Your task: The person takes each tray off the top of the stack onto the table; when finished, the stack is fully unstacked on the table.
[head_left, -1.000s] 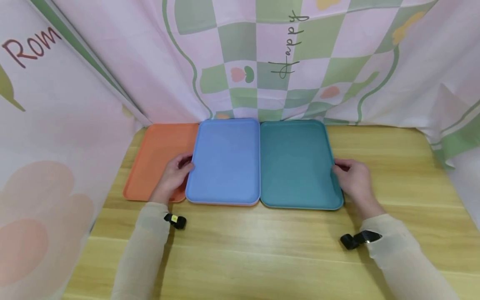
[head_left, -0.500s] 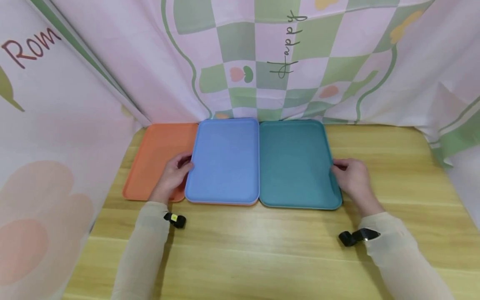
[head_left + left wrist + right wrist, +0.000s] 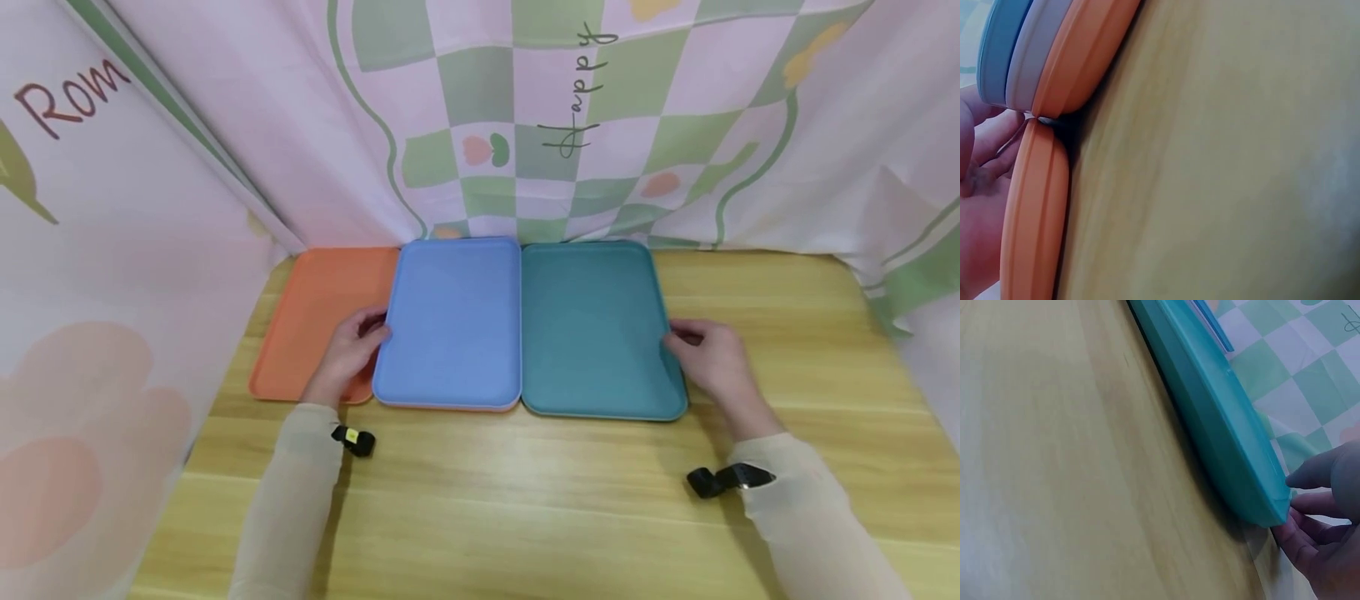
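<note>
Three trays stand side by side along the back of the table. My left hand [image 3: 348, 350] reaches over the orange tray [image 3: 322, 287] and holds the left rim of the blue tray [image 3: 453, 325], thumb at the top edge. In the left wrist view, the blue tray lies uppermost in a stack, over a pale lilac tray [image 3: 1038, 59] and another orange tray [image 3: 1082, 62]. My right hand [image 3: 708, 354] pinches the right rim of the teal tray [image 3: 596, 329]; the thumb is on the rim, and the right wrist view has fingers at its outer corner [image 3: 1272, 509].
A patterned curtain [image 3: 551, 108] hangs directly behind the trays, and another cloth [image 3: 135, 275] closes off the left side. Wood-grain table [image 3: 517, 500] spreads in front of the trays and to their right.
</note>
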Demonstrator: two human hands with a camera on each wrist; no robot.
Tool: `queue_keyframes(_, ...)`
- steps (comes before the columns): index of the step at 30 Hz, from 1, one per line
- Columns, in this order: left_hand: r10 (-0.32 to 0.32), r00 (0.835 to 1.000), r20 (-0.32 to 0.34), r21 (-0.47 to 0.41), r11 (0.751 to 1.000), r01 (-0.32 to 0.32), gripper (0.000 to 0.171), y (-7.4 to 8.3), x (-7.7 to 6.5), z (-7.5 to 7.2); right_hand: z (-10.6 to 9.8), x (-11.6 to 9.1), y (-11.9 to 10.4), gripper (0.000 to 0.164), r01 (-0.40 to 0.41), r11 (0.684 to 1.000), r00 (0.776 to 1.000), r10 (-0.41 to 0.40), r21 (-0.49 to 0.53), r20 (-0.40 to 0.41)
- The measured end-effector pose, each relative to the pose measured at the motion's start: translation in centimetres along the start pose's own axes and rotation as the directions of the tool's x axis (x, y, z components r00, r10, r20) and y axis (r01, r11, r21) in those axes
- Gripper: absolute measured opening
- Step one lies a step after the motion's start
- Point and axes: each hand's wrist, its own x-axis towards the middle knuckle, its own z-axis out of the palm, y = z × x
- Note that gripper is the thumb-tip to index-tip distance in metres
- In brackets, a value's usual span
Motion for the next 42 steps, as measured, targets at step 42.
queue_keyframes(42,-0.023,1.0,-0.006,-0.02,1.0,0.023,0.051,-0.2,0.1,0.0,5.5,-0.4,-7.2,0.032,0.248,0.945,0.968,-0.237,0.213,-0.078)
